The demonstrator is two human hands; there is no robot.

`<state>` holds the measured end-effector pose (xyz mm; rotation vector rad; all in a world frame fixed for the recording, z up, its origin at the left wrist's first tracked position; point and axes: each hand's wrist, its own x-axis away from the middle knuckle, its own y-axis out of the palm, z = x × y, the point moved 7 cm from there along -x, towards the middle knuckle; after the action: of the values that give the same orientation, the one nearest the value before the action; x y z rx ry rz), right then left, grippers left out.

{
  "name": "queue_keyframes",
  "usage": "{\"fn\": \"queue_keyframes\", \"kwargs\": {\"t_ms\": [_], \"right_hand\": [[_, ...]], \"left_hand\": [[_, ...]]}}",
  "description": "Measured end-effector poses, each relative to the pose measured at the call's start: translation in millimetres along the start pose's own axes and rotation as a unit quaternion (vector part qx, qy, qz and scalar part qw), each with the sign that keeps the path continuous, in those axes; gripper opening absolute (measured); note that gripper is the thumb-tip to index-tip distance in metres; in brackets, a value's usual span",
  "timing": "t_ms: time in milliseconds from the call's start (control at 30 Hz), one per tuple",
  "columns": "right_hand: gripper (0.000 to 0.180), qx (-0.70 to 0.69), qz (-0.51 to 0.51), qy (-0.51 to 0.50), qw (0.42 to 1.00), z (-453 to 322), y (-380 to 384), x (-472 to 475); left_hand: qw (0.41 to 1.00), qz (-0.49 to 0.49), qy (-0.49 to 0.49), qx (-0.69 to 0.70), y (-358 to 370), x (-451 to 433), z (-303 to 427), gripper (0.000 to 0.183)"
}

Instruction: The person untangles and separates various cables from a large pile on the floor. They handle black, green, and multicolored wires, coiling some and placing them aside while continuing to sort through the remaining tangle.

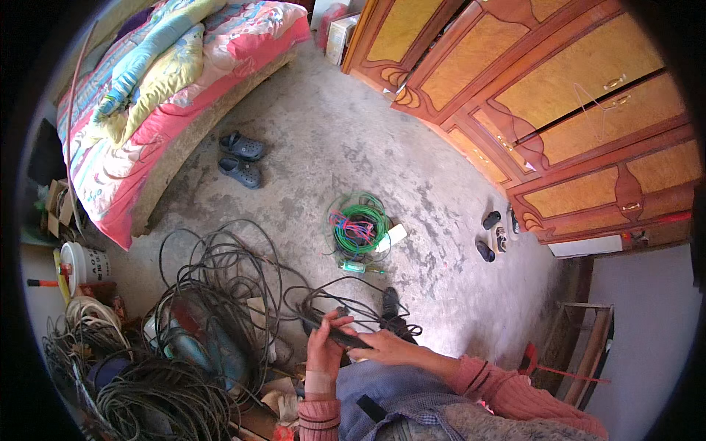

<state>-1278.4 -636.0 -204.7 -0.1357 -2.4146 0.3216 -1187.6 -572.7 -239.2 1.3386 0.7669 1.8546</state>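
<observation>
In front of my lap, my left hand [324, 344] is closed around a dark, blurred length [346, 337] that looks like bunched black cable. My right hand [385, 347] grips its near end from the right. Loose loops of black cable [331, 300] hang just beyond my fingers and fall around a dark shoe [390, 300]. Some strands run left to a large tangle of black cable [229, 264] heaped over a worn blue object [204, 347]. Where my hands cover the dark length, its details are hidden.
A coil of green wire [361, 226] lies on the concrete floor [309, 165] beside a green screwdriver-like tool [356, 267]. Grey clogs [241, 160] sit by the bed [182, 127]. More cable coils [160, 397] and a white bucket [85, 262] crowd the left. A wooden wardrobe [480, 55] borders the right.
</observation>
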Motion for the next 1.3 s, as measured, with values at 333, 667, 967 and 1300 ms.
{"fn": "queue_keyframes", "kwargs": {"t_ms": [333, 667, 967, 1300], "right_hand": [[0.035, -0.072, 0.317, 0.113, 0.939, 209.9, -155.2, -33.0], [0.018, -0.197, 0.521, 0.174, 0.812, 427.7, -198.0, -48.2], [0.016, -0.352, 0.538, 0.226, 0.731, 516.3, -196.2, -48.8], [0.016, -0.360, 0.516, 0.209, 0.749, 528.0, -202.7, -54.1]], "left_hand": [[0.923, 0.163, -0.063, -0.344, -193.3, -136.1, -114.1, 0.024], [0.912, 0.258, -0.095, -0.305, -277.7, -453.5, -247.5, 0.041], [0.911, 0.352, -0.078, -0.203, -318.4, -597.8, -282.9, 0.043], [0.967, -0.015, 0.061, -0.247, -147.0, -589.4, -100.2, 0.027]]}}
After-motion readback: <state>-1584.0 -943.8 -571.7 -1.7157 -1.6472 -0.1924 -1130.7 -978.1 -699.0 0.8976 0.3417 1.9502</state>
